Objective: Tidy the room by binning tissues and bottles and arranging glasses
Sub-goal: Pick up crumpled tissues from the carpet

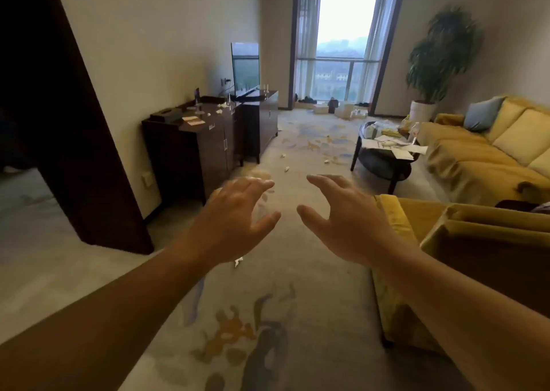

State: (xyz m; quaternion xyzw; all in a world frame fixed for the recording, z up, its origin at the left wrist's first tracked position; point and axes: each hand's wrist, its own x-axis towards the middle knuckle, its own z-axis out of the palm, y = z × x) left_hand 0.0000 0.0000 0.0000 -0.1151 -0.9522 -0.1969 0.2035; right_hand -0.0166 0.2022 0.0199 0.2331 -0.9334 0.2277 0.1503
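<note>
My left hand [235, 218] and my right hand [342, 221] are stretched out side by side over the carpet, fingers spread and loosely bent, holding nothing. A crumpled white tissue [238, 261] lies on the carpet just below my left wrist. More tissues [286, 168] are scattered on the floor further ahead, and some lie on the dark sideboard [190, 140]. Glasses [265, 87] stand on the far cabinet top by the TV. Bottles [414, 128] stand on the round dark coffee table [384, 164] among papers.
A yellow sofa [491, 152] runs along the right wall and a yellow armchair [446, 241] sits close at my right. A dark doorway [74, 152] is at the left. A potted plant [437, 63] and boxes stand by the far window.
</note>
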